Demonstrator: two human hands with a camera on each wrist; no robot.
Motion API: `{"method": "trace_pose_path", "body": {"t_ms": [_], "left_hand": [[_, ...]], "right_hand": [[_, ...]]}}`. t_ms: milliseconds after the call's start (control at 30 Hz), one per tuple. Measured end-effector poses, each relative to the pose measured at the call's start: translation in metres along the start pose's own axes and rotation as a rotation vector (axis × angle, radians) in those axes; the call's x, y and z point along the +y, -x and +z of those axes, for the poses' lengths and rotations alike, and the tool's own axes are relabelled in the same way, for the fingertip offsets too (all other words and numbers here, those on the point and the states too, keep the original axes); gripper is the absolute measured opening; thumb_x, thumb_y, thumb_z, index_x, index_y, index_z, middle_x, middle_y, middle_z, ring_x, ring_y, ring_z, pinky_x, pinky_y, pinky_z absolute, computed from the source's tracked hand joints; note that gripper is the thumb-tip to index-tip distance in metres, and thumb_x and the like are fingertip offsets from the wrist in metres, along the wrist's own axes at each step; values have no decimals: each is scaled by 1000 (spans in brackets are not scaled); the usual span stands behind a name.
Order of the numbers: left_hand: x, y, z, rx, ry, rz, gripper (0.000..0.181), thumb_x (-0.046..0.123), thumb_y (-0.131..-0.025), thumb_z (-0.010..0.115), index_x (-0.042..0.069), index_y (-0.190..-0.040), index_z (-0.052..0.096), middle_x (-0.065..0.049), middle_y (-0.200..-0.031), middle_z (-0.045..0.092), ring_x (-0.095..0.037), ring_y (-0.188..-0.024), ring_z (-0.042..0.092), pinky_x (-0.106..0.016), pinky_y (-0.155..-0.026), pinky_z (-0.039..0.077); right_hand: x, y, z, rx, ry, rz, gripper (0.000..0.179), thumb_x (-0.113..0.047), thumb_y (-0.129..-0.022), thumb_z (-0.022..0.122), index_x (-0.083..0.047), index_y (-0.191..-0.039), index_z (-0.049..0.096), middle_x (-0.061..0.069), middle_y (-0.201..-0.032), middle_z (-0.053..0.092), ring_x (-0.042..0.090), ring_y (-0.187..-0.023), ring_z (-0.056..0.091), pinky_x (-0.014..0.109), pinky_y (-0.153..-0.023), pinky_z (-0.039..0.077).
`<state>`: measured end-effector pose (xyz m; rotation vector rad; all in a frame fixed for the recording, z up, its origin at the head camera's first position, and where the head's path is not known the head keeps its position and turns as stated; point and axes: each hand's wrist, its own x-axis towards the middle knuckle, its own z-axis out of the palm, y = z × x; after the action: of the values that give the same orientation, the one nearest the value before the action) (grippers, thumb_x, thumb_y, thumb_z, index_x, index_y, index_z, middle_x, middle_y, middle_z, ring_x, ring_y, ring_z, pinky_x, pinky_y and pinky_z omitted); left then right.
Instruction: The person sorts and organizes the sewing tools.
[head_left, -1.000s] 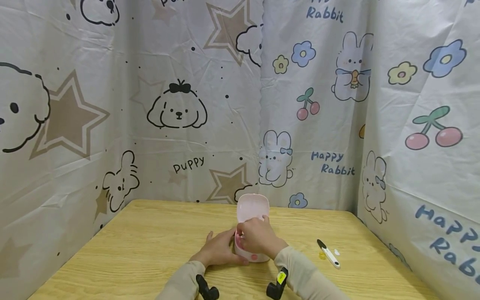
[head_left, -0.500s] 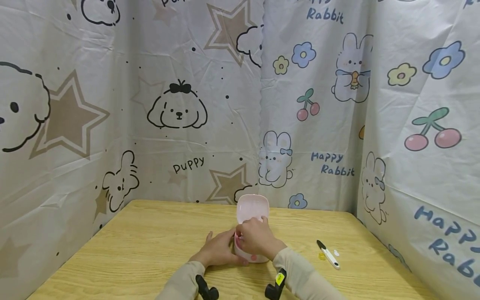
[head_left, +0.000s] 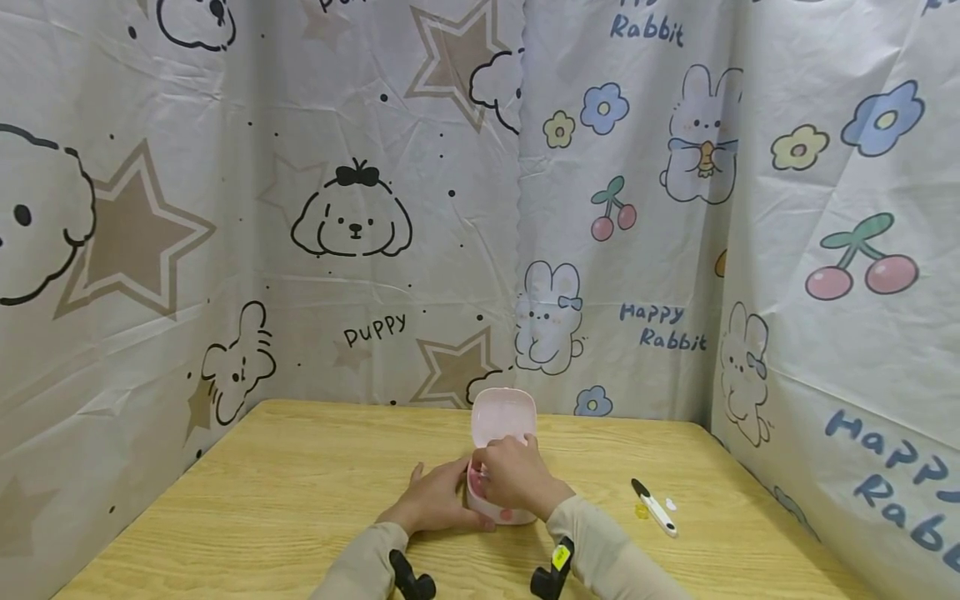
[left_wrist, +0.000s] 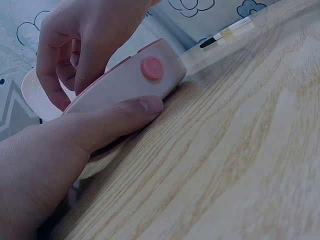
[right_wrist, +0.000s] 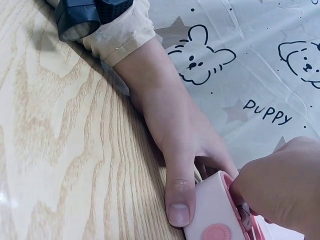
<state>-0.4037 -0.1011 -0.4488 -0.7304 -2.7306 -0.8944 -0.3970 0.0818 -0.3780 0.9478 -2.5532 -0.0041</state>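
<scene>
A small pink box (head_left: 501, 510) with a round coral button (left_wrist: 152, 68) on its front stands on the table, its hinged lid (head_left: 504, 415) raised at the back. My left hand (head_left: 437, 498) grips the box from the left. Its thumb (left_wrist: 137, 107) lies along the front wall, and its fingers go round the far side. From above, my right hand (head_left: 517, 475) reaches in with bent fingers, the tips inside the rim. Beside them in the right wrist view shows a small pale piece (right_wrist: 245, 218); whether the fingers pinch it is hidden.
Right of the box, a slim white tool with a black end (head_left: 654, 507) lies on the wooden table (head_left: 300, 483). By it are a small yellow piece (head_left: 641, 511) and a small white piece (head_left: 671, 504). Printed curtains (head_left: 375, 292) enclose the back and sides.
Both hands and the box stay nearly in place. The right fingers shift slightly inside the box, and the head view drifts a little.
</scene>
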Motion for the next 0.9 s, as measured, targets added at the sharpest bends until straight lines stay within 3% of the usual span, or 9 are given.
{"method": "trace_pose_path", "body": {"t_ms": [900], "left_hand": [[2, 1, -1, 2, 4, -9, 116, 79, -67, 79, 21, -160, 41, 1, -152, 53, -24, -139, 49, -81, -108, 9]], "right_hand": [[1, 2, -2, -9, -31, 8, 19, -31, -86, 82, -23, -102, 78, -6, -86, 70, 16, -81, 61, 52, -79, 47]]}}
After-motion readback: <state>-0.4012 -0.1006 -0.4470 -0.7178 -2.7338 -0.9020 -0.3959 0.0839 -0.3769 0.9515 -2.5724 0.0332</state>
